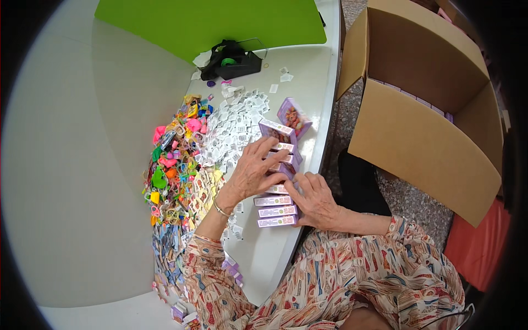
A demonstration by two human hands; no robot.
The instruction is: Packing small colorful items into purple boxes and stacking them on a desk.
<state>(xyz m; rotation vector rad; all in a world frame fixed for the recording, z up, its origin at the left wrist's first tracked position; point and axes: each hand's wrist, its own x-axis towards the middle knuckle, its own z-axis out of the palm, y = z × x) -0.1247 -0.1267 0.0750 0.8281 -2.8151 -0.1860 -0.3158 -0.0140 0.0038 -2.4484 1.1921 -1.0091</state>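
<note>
A row of small purple-and-white cardboard boxes (275, 211) runs along the right edge of the white table. My left hand (252, 169) reaches over the row from the left, its thumb and fingers bent around a small box (284, 168) in the middle. From the right, my right hand (318, 203) presses against the ends of the same row, fingers curled; what its fingertips grip is partly hidden. Beyond my left fingers, another box (278, 131) leans at the far end. One more box with a picture on its face (295, 117) lies tilted behind it.
Left of the row lie a heap of small white printed slips (234, 124) and a pile of colourful trinkets (170, 159). A black tape dispenser (242, 67) stands near the green panel (220, 22). On the right is an open carton (423, 148) with boxes inside, beside a red stool (477, 247).
</note>
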